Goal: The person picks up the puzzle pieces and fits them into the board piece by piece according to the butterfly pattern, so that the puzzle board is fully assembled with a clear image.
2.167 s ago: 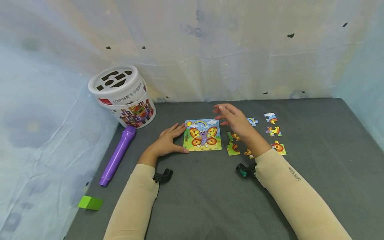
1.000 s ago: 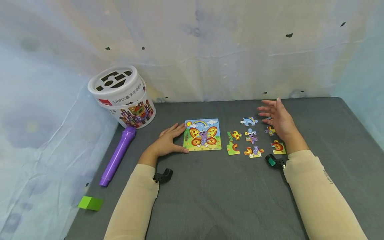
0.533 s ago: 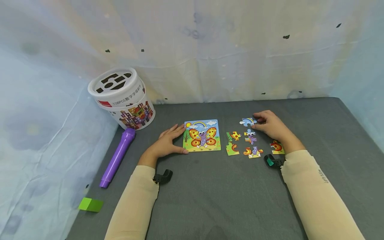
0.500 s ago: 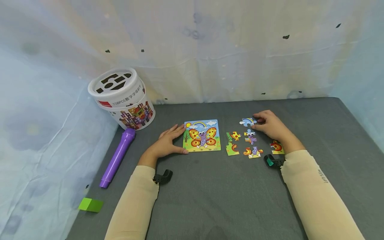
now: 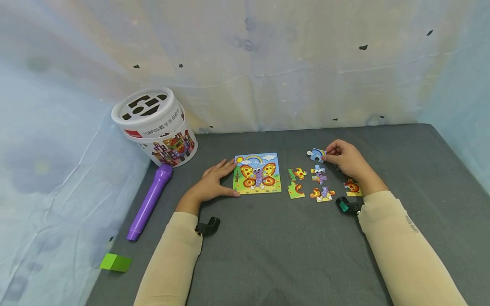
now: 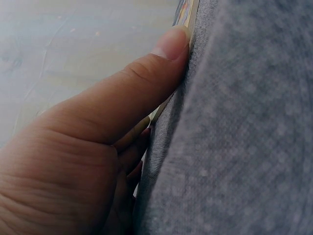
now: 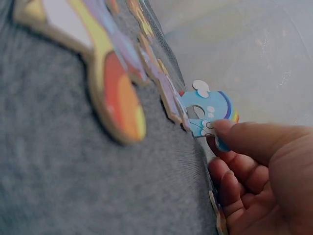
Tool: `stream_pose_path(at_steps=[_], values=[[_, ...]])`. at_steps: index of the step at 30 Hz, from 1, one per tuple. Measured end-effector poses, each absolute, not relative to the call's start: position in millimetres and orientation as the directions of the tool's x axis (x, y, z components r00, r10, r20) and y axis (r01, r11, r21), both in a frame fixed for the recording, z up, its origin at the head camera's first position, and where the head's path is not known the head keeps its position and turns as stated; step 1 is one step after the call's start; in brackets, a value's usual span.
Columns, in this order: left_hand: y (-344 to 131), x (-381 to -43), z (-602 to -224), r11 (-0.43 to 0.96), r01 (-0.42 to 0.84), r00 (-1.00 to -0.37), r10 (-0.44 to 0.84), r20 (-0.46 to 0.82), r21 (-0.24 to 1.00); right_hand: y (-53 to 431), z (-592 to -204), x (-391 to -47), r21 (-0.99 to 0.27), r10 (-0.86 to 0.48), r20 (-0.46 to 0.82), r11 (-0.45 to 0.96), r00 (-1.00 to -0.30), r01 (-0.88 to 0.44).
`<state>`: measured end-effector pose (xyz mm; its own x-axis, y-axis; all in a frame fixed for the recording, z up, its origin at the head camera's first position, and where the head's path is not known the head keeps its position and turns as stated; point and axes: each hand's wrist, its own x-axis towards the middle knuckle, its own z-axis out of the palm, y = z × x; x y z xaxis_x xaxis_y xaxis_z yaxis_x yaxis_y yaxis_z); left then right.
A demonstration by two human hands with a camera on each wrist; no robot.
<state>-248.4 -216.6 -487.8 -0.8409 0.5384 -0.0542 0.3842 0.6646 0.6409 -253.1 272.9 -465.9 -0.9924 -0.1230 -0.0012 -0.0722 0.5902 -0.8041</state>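
A square butterfly puzzle board (image 5: 257,173) lies on the grey cloth. My left hand (image 5: 212,182) rests at its left side with fingers spread; in the left wrist view the thumb (image 6: 142,81) touches the board's edge. Between thumb and fingers, my right hand (image 5: 349,161) pinches a blue rainbow puzzle piece (image 5: 317,154), tilted up from the cloth in the right wrist view. Nearby lie a butterfly-face puzzle piece (image 5: 319,174), a purple-body piece (image 5: 323,194), a yellow-wing piece (image 5: 298,174) and a green corner piece (image 5: 295,190). Pieces under the right hand are mostly hidden.
A red-and-orange wing piece (image 5: 353,187) lies near the right wrist. At the back left stands a white lidded bucket (image 5: 157,127), with a purple tube-shaped stick (image 5: 150,203) before it. A green block (image 5: 116,262) sits near the table's left edge. Curtain-like sheets (image 5: 268,63) hang behind.
My right hand has moved from beside the board out to the right pieces, then back to the rainbow puzzle piece, which it now pinches and tilts up. The left hand has stayed in place.
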Motion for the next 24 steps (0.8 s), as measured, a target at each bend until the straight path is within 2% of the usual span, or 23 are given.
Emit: stream_pose_path(at_steps=[10, 16, 24], values=[[-216, -247, -486, 0.657, 0.392, -0.836, 0.546, -0.049, 0.644, 256, -449, -246, -0.843, -0.129, 0.068, 0.523, -0.989, -0.126], [-216, -245, -485, 0.656, 0.386, -0.840, 0.541, -0.047, 0.649, 230, -434, -238, -0.882, -0.181, 0.105, 0.438, -0.978, -0.176], [-213, -242, -478, 0.647, 0.406, -0.830, 0.557, -0.035, 0.646, 189, -434, -234, -0.904, -0.253, 0.150, 0.356, -0.956, -0.236]])
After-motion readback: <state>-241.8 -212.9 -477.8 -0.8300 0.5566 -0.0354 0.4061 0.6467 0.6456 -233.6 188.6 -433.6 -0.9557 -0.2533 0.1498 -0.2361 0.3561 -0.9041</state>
